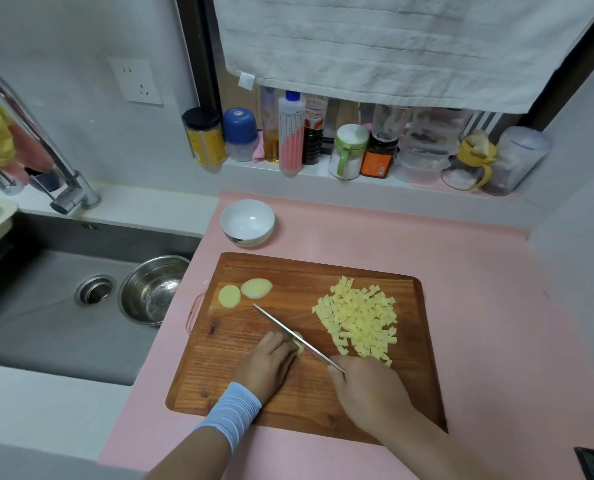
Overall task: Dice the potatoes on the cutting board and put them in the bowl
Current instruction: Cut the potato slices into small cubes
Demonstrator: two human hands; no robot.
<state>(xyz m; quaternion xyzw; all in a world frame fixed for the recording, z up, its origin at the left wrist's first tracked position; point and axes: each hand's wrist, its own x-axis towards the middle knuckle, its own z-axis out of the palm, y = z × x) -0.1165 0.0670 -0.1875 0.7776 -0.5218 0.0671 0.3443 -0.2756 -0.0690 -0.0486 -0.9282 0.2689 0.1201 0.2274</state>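
A wooden cutting board (409, 382) lies on the pink counter. A heap of diced potato (361, 318) covers its right part. Two round potato slices (245, 292) lie at its far left. My left hand (271, 363) holds a small potato piece (299, 345) down with curled fingers near the board's middle. My right hand (368, 389) grips the handle of a knife (288, 332), whose blade runs diagonally against the potato piece beside my left fingers. An empty white bowl (247, 221) stands behind the board.
A steel sink (46, 327) lies to the left, with a metal bowl (151, 289) inside and a faucet (46, 161) above. Bottles and jars (323, 143) line the ledge at the back. A white towel (392, 43) hangs over them.
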